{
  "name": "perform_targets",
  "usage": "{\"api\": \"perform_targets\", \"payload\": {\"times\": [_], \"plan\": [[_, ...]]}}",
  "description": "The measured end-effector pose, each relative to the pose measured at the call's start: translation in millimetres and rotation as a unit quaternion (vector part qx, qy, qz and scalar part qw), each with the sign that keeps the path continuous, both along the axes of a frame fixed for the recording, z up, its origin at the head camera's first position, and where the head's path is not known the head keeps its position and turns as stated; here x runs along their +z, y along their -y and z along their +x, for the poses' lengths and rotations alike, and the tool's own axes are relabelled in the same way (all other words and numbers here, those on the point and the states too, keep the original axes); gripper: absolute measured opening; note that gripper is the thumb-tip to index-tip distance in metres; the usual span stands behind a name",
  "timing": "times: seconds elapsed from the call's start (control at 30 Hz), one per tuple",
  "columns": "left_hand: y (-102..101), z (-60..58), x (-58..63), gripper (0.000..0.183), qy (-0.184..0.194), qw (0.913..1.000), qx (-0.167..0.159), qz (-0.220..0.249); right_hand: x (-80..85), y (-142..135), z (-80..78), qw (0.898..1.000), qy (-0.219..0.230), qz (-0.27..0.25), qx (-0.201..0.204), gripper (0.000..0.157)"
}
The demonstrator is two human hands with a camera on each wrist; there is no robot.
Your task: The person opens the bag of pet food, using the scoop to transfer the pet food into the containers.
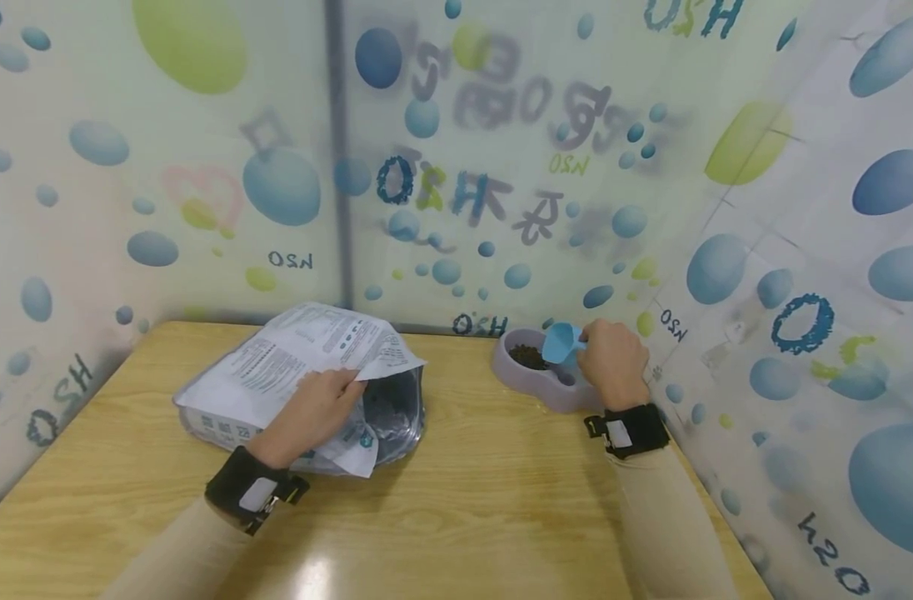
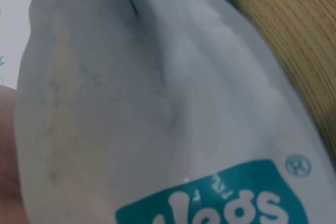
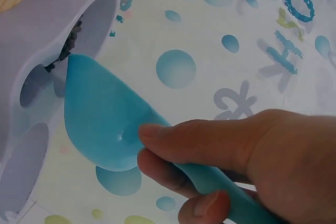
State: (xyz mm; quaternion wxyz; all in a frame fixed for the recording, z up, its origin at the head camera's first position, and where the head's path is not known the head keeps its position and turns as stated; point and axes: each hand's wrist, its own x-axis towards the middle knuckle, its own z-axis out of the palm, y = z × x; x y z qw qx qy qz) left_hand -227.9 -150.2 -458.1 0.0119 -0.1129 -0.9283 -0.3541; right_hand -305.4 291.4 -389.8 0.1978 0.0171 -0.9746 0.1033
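My left hand (image 1: 317, 412) grips the upper edge of a white printed bag (image 1: 269, 362) lying on its side, its mouth facing right and showing a silvery lining. In the left wrist view the bag's white film (image 2: 210, 98) with a teal logo fills most of the picture. A blue scoop (image 1: 559, 343) is in my right hand (image 1: 614, 362), thumb and fingers round its handle. Tipped over a grey-lilac double pet bowl (image 1: 527, 389), the scoop (image 3: 105, 114) has its lip by the left hollow, where brown kibble (image 1: 527, 357) lies. The scoop's inside is hidden.
Both bag and bowl are on a light wooden table (image 1: 441, 508). A wall with blue and green bubble prints (image 1: 456, 233) stands right behind them, and another wall (image 1: 794, 333) runs close along the right side, near my right arm.
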Motion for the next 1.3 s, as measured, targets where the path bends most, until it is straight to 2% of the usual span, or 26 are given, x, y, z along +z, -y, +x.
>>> {"api": "perform_targets", "payload": {"times": [0.2, 0.37, 0.5, 0.67, 0.87, 0.97, 1.13, 1.3], "plan": [[0.9, -0.2, -0.5, 0.047, -0.007, 1.0000, -0.003, 0.000, 2.2, 4.9, 6.0, 1.000, 0.004, 0.001, -0.004, 0.024], [1.7, -0.2, 0.3, 0.047, -0.007, 1.0000, -0.002, -0.001, 1.5, 12.6, 16.8, 1.000, -0.007, -0.017, -0.001, 0.021], [2.4, -0.4, 1.1, 0.048, -0.003, 1.0000, -0.002, -0.001, -0.8, 22.0, 29.1, 0.999, -0.020, -0.033, 0.018, 0.020], [2.7, -1.0, -0.8, 0.048, -0.002, 0.9999, -0.008, 0.007, -6.7, 32.7, 45.7, 0.997, -0.021, -0.040, 0.063, 0.024], [2.7, 0.9, -1.4, 0.049, 0.008, 0.9999, -0.002, 0.007, -5.1, 44.5, 61.3, 0.985, 0.040, -0.084, 0.143, 0.025], [2.0, 1.1, -0.8, 0.048, 0.009, 1.0000, 0.001, 0.003, -1.2, 49.3, 67.6, 0.980, 0.075, -0.104, 0.154, 0.025], [0.7, 0.0, -0.1, 0.050, 0.013, 0.9999, 0.002, -0.001, 5.5, 54.6, 78.8, 0.973, 0.103, -0.116, 0.172, 0.026], [0.8, -1.7, -0.5, 0.048, 0.009, 1.0000, -0.001, 0.004, 11.5, 58.8, 88.7, 0.960, 0.137, -0.128, 0.206, 0.025]]}}
